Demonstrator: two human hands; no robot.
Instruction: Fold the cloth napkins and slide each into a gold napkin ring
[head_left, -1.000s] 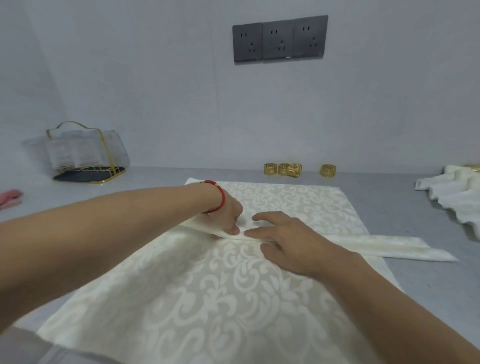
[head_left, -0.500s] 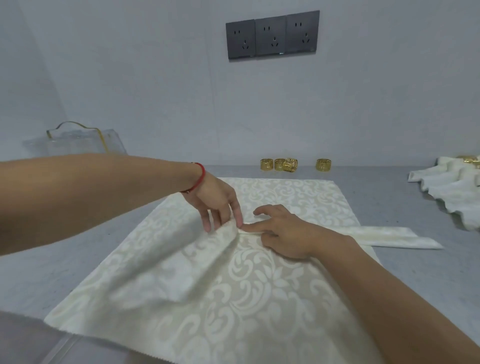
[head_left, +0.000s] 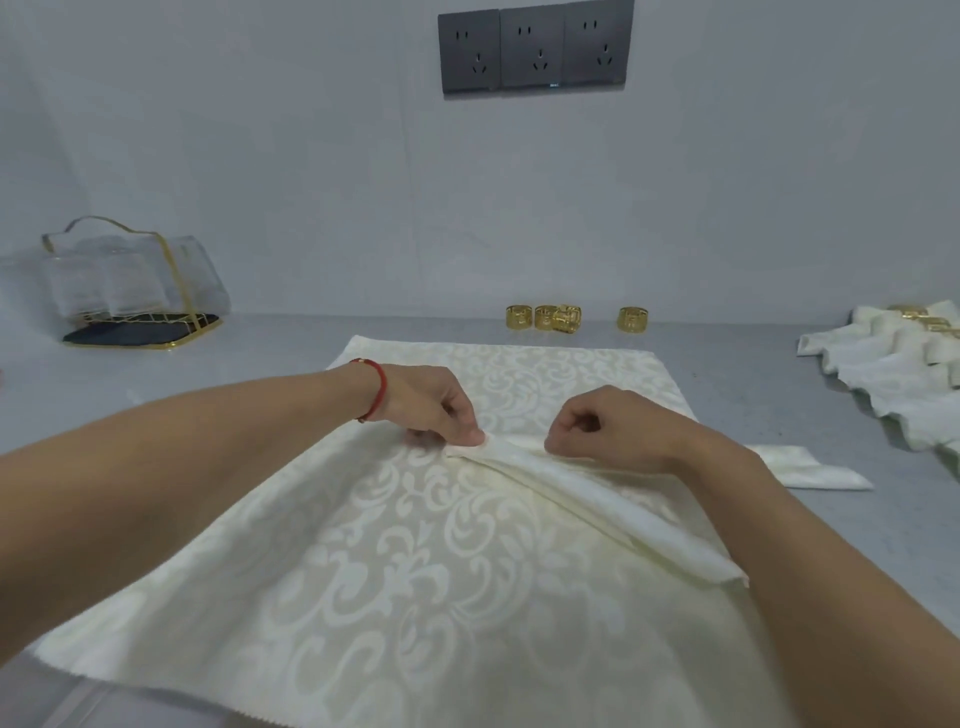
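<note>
Both hands are curled tight on the cream napkin (head_left: 395, 545), mid-surface. Left hand (head_left: 434, 408) has a thumb-and-finger grip on the folded strip's end, right hand (head_left: 605, 428) pinches the same fold just beside it. Gold napkin rings (head_left: 545, 318) sit far back by the wall, finished napkins (head_left: 893, 384) far right, open grey surface (head_left: 779, 374) between.

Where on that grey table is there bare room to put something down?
Bare grey table lies between the clear bag and the gold rings, and again between the rings and the finished napkins. The middle is crowded: the napkin and both hands fill it.
</note>
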